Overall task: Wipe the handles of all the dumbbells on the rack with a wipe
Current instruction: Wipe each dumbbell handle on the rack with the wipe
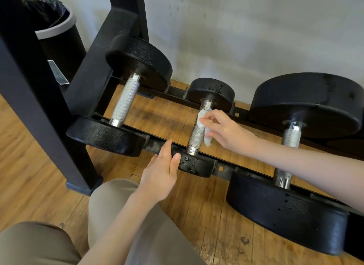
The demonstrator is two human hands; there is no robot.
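- The wipe (202, 124), a small crumpled white piece, was pinched in the fingers of the right hand (226, 130) and pressed against the upper half of the knurled handle (199, 129) of the middle dumbbell (197, 165); its loose tail hung below the fingers, off the metal.
- To do this step well, the wipe probably needed wrapping further round the handle, since only the side facing the right hand seemed covered; a twist would likely reach the underside.
- The stretch of handle below the right hand, down to the chrome collar, looked still uncovered, so the stroke should run toward the person.
- The left hand (163, 172), fingers straight and close together, rested against the near head of that dumbbell with the thumb on top; steady pressure there should keep it from rolling on the rack (224, 169).
- Out to the left of the left hand sat a bigger dumbbell (110, 136); beyond the right forearm lay the largest dumbbell (285, 211).
- Whether either had been wiped could not be told.
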